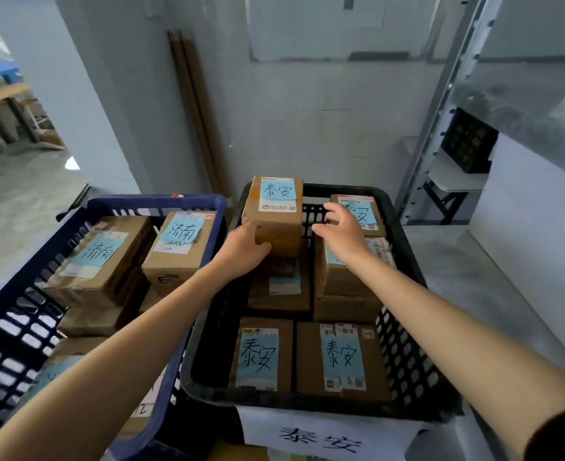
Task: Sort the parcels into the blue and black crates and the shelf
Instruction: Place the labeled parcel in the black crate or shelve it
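Note:
A brown cardboard parcel with a light-blue handwritten label sits on top of other parcels at the back of the black crate. My left hand grips its near lower corner. My right hand hovers just right of it, fingers spread and relaxed, holding nothing, above another labelled parcel. Two more labelled parcels lie flat at the crate's front. The blue crate on the left holds several brown parcels with blue labels.
A white paper sign hangs on the black crate's front. A grey metal shelf stands at the back right with a dark crate on it. Wooden strips lean on the white wall. An opening at the left shows a room with a wooden table.

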